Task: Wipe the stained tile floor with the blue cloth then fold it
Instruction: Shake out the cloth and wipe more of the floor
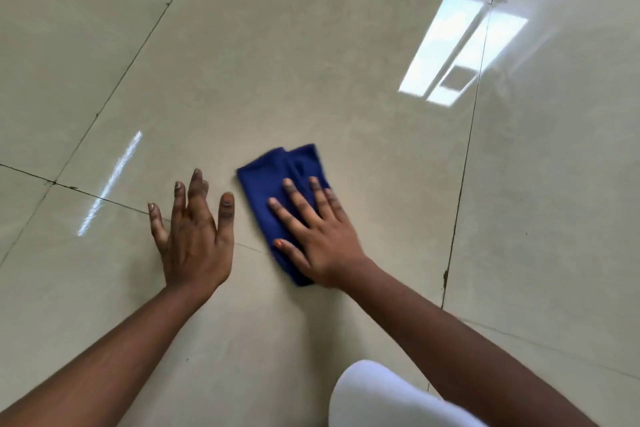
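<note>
The blue cloth [273, 184] lies folded into a narrow strip on the glossy beige tile floor [277, 62]. My right hand [313, 232] rests flat on the cloth's near half, fingers spread and pressing down. My left hand [195, 232] lies flat on the bare tile just left of the cloth, fingers apart, holding nothing. The cloth's far end looks slightly blurred. I cannot make out a stain on the tiles around it.
Dark grout lines [464, 184] cross the floor. A bright window reflection [460, 48] shines at the upper right. My knee in white fabric [381, 399] shows at the bottom right.
</note>
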